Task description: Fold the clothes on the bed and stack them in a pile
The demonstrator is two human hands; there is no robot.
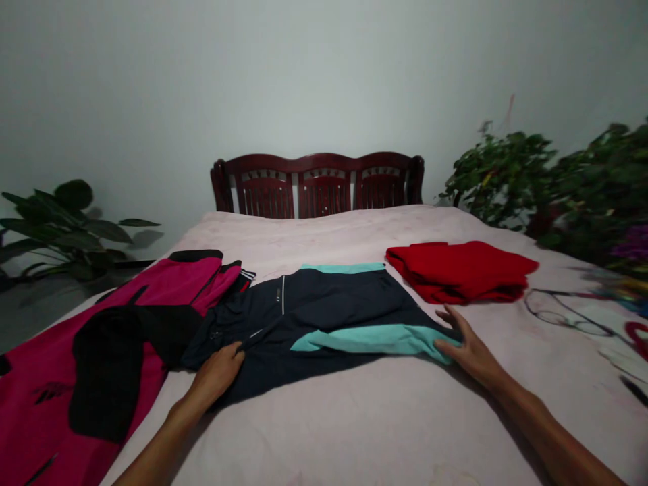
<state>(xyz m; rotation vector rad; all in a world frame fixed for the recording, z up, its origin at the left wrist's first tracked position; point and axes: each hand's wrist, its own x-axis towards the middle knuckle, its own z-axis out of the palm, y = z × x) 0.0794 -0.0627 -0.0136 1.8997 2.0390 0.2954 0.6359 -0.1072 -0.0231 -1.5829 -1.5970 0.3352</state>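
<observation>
Two grips open on the navy-and-teal jacket point(304, 317), which lies on the bed point(354, 432): my left grip point(215, 374) flat on navy, my right grip point(468, 347) at the teal edge. Folded red garment point(455, 273) just beyond.

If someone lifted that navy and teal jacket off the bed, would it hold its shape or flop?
Probably flop: the navy and teal jacket lies in soft folds between the left hand and right hand. It looks thin, so likely light, and may slide on the bedcover.
</observation>
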